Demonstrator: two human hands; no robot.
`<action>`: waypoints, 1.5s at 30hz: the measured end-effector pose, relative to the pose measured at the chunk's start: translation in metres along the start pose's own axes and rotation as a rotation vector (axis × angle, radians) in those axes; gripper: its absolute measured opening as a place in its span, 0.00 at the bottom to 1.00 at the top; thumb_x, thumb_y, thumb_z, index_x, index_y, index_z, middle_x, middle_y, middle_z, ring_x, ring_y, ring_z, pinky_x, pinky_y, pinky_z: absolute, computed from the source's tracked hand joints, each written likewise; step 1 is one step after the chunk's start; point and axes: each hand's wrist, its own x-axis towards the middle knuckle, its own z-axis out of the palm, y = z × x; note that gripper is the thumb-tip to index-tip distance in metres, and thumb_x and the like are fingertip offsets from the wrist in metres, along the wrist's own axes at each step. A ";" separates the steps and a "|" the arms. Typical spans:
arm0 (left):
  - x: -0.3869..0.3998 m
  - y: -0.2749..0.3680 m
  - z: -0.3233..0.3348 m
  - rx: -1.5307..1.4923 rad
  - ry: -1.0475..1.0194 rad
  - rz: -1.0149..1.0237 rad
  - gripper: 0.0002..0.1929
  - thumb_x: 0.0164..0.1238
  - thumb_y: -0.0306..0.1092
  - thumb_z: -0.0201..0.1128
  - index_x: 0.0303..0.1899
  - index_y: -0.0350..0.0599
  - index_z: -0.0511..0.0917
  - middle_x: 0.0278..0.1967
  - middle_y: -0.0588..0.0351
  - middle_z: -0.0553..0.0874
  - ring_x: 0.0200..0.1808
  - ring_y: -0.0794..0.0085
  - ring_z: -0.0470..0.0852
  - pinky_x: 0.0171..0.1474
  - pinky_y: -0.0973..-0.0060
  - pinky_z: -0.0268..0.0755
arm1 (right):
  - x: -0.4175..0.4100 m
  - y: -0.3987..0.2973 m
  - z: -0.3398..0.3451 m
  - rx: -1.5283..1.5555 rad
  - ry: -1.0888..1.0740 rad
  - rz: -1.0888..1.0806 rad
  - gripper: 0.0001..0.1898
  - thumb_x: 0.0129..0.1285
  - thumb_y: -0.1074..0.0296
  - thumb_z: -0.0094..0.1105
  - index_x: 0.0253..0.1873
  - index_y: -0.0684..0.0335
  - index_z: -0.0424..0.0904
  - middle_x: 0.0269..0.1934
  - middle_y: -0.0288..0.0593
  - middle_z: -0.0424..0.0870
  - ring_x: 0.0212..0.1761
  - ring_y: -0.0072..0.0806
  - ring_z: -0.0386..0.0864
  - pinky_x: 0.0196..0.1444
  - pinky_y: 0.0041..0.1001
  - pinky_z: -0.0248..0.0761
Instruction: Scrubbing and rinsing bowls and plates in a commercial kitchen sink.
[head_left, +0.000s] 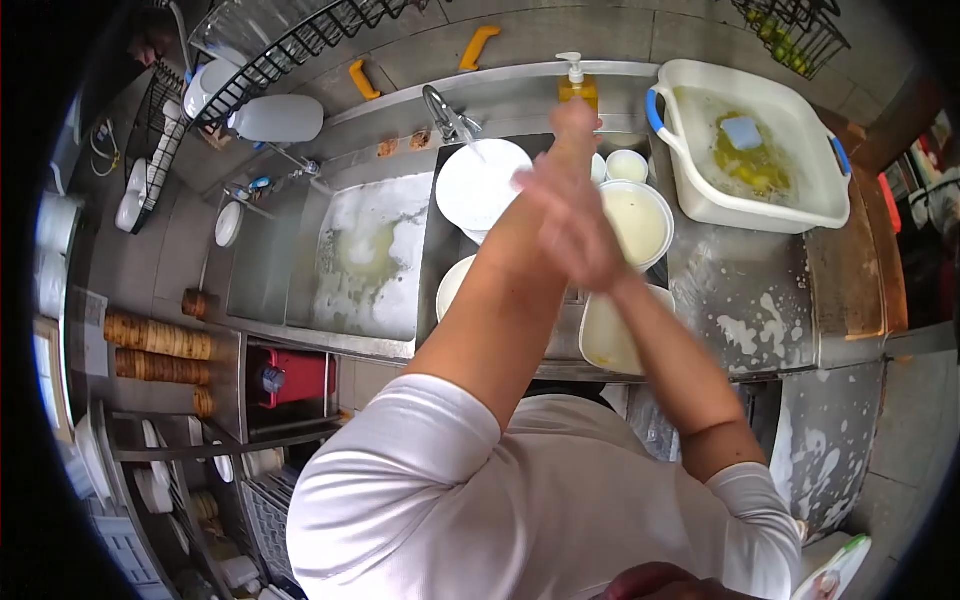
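My left forearm reaches forward over the sink, and my left hand is in front of an amber pump soap bottle. The fingers are mostly hidden, so touch or grip cannot be told. My right hand, blurred, lies across the left forearm with its fingers apart and nothing in them. Under the arms, water runs from a chrome faucet onto a stack of white bowls. To the right are a round container of cloudy liquid, a small white cup and a pale rectangular container.
A white tub with blue handles holds soapy water and a light-blue sponge. Suds cover the left sink basin. A black wire rack overhangs the back left. Foam spots the steel counter at right.
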 end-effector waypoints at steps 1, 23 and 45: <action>-0.005 -0.001 0.004 0.017 -0.005 0.068 0.14 0.76 0.43 0.54 0.49 0.44 0.78 0.34 0.52 0.82 0.29 0.63 0.81 0.40 0.56 0.76 | 0.013 0.034 -0.007 0.043 0.113 -0.061 0.19 0.76 0.64 0.53 0.67 0.63 0.78 0.69 0.49 0.79 0.72 0.52 0.74 0.74 0.48 0.61; 0.078 -0.100 -0.256 -0.189 -0.111 -0.063 0.15 0.83 0.40 0.51 0.57 0.38 0.77 0.44 0.51 0.87 0.52 0.59 0.87 0.54 0.58 0.81 | 0.033 0.159 -0.007 -0.452 -0.009 0.409 0.16 0.73 0.56 0.59 0.36 0.62 0.83 0.38 0.55 0.87 0.45 0.54 0.84 0.46 0.50 0.74; 0.217 -0.034 -0.164 -0.316 -0.539 -0.196 0.30 0.82 0.54 0.53 0.66 0.33 0.72 0.60 0.40 0.82 0.63 0.48 0.82 0.64 0.49 0.77 | 0.063 0.062 0.256 0.032 -0.020 0.410 0.13 0.73 0.64 0.54 0.55 0.55 0.87 0.57 0.42 0.86 0.68 0.46 0.75 0.74 0.47 0.58</action>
